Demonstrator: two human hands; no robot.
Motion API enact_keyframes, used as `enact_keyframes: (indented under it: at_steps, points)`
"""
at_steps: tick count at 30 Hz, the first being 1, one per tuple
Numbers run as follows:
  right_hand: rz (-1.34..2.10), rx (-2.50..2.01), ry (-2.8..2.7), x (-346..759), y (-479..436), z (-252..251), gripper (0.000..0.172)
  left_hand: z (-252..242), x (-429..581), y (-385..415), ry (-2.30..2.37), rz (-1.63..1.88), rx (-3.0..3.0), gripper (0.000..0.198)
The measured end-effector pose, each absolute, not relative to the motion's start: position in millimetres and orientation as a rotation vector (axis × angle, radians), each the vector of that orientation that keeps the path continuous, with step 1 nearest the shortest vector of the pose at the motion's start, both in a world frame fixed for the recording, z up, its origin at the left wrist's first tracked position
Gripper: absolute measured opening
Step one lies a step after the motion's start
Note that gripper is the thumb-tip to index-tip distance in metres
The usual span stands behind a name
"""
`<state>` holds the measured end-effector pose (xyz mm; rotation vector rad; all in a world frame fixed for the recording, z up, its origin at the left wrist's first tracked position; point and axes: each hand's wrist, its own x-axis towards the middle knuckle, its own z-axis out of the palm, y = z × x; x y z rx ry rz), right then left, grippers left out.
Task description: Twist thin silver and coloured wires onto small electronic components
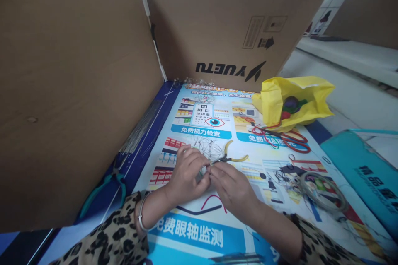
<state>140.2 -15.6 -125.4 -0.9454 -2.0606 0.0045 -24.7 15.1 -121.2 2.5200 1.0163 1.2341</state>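
Observation:
My left hand (190, 174) and my right hand (233, 188) meet at the middle of the printed sheet, fingertips pinched close together. Between them is a thin wire, mostly hidden by the fingers. Just beyond my fingers lies a bent wire shape (207, 147) made of fine silvery loops; whether it joins the wire in my hands I cannot tell. Pliers with yellow handles (228, 158) rest directly behind my right fingertips, their handles spread and pointing away to the right.
Cardboard panels (236, 20) wall in the left and back. At left lie teal-handled pliers (107, 188) and straight wires (139, 128). On the right are a yellow bag (270, 103), red-handled scissors (295, 140), a wire coil (340, 198) and a teal box (357, 165). More wire shapes (199, 83) sit at the back.

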Motion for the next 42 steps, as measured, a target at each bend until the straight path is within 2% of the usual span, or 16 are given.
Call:
enact_keyframes:
  at_steps: [10, 20, 23, 35, 42]
  points:
    - [-0.083, -0.979, -2.082, 146, -17, -136, 0.031, -122, -24, 16, 1.041, 1.284, 2.442, 0.012]
    - [-0.237, -0.943, -2.188, 152, -14, -134, 0.027, -117, -23, 15, 1.051, 1.310, 2.323, 0.006]
    - [-0.241, -0.916, -2.205, 155, -13, -134, 0.024, -116, -23, 14, 1.053, 1.291, 2.270, 0.007]
    - [-0.222, -0.771, -2.308, 166, -10, -135, 0.032, -105, -27, 17, 1.232, 1.190, 1.909, 0.013]
    - [-0.190, -0.753, -2.292, 171, -5, -139, 0.033, -101, -29, 19, 1.181, 1.103, 1.626, 0.015]
